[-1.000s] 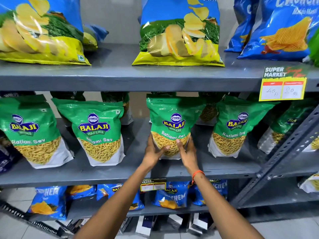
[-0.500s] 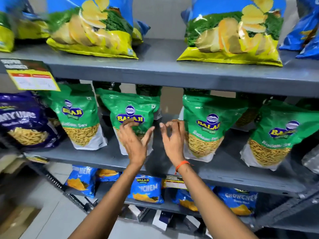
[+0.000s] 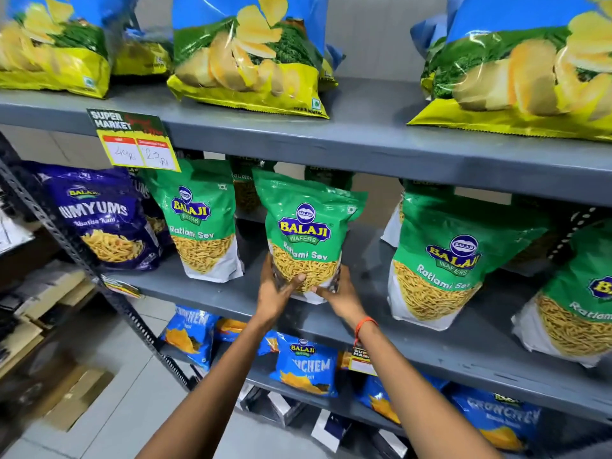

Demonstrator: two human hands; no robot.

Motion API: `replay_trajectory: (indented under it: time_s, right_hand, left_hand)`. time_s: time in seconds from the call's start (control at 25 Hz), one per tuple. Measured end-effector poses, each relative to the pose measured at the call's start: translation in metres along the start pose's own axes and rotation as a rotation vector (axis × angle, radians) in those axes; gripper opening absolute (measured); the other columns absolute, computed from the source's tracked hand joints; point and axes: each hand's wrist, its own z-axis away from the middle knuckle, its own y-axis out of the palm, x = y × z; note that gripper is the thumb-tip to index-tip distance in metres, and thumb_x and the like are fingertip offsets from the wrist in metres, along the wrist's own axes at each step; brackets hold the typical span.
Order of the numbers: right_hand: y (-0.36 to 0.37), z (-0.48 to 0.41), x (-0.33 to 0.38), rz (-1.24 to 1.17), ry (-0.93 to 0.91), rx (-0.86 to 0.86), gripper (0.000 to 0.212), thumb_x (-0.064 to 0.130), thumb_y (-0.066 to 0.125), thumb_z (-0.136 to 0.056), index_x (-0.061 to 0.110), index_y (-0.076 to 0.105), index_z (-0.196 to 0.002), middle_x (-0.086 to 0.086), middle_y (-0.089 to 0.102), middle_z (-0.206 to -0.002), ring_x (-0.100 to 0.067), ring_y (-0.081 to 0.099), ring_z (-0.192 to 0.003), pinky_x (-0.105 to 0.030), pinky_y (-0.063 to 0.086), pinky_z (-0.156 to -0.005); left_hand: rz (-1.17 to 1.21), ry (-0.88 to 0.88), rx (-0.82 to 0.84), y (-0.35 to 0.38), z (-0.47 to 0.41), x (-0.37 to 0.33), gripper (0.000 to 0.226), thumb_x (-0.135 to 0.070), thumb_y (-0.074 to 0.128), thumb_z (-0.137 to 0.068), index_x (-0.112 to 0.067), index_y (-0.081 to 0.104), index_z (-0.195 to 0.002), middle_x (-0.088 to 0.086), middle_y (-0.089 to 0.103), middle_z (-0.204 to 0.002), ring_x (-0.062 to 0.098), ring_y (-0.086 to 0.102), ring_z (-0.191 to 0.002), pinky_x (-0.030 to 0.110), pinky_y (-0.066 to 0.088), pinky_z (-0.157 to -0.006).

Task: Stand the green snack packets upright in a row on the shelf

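Observation:
Several green Balaji Ratlami Sev packets stand upright along the grey middle shelf (image 3: 463, 346). My left hand (image 3: 276, 291) and my right hand (image 3: 341, 293) both grip the bottom of the second green packet (image 3: 304, 223), one on each lower corner. It stands upright and leans slightly left. To its left stands another green packet (image 3: 202, 223). To its right are a third green packet (image 3: 443, 260) and a fourth green packet (image 3: 583, 303), cut off by the frame edge. More green packets sit behind in shadow.
A purple Yumyums packet (image 3: 106, 220) stands at the shelf's left end beside a perforated metal upright (image 3: 66, 243). Yellow-and-blue chip bags (image 3: 251, 58) fill the top shelf, which carries a price tag (image 3: 132, 142). Blue Crunchem bags (image 3: 304, 369) sit below. Cardboard boxes (image 3: 66, 395) lie on the floor at left.
Both hands let go of one green packet, moved left along the shelf with fingers apart, and now grip the base of the neighbouring green packet. The camera view has shifted left and closer.

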Motion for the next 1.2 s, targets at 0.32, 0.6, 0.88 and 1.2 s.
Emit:
replay_trajectory:
  time_s: [0.32,0.6,0.88,1.2]
  right_hand:
    - [0.029,0.039,0.028,0.005,-0.396,-0.533,0.053,0.052,0.055,-0.08,0.007,0.053,-0.107,-0.008,0.053,-0.109,-0.028,0.049,-0.108,-0.039,0.043,-0.096]
    - [0.117,0.017,0.078,0.141,-0.528,-0.16,0.03,0.027,0.049,-0.089,-0.001,0.056,-0.082,-0.022,0.058,-0.084,-0.023,0.049,-0.083,-0.034,0.039,-0.084]
    - [0.173,-0.043,0.077,0.324,-0.074,0.172,0.056,0.024,0.058,-0.088,0.0,0.037,-0.133,-0.023,0.053,-0.134,-0.036,0.053,-0.118,-0.038,0.043,-0.089]
    - [0.192,-0.046,0.08,0.353,-0.025,0.17,0.047,0.019,0.053,-0.089,0.001,0.036,-0.129,-0.024,0.056,-0.127,-0.039,0.057,-0.109,-0.036,0.041,-0.075]
  left_hand:
    - [-0.093,0.009,-0.302,-0.011,0.011,-0.014,0.074,-0.047,0.057,-0.083,-0.013,0.025,-0.141,0.01,0.034,-0.149,0.02,0.033,-0.136,0.039,0.029,-0.114]
    - [-0.265,0.05,-0.651,-0.084,-0.017,-0.013,0.027,-0.025,0.064,-0.083,0.0,0.057,-0.093,0.025,0.056,-0.104,0.038,0.049,-0.105,0.033,0.03,-0.09]
    - [-0.154,-0.093,-0.381,-0.155,-0.043,-0.004,0.09,-0.025,0.076,-0.071,0.001,0.023,-0.138,0.019,0.036,-0.143,0.018,0.036,-0.127,-0.002,0.03,-0.095]
    - [-0.142,-0.145,-0.286,-0.182,-0.063,0.022,0.112,-0.063,0.078,-0.048,-0.017,0.028,-0.138,0.012,0.048,-0.14,0.024,0.049,-0.126,0.048,0.04,-0.109]
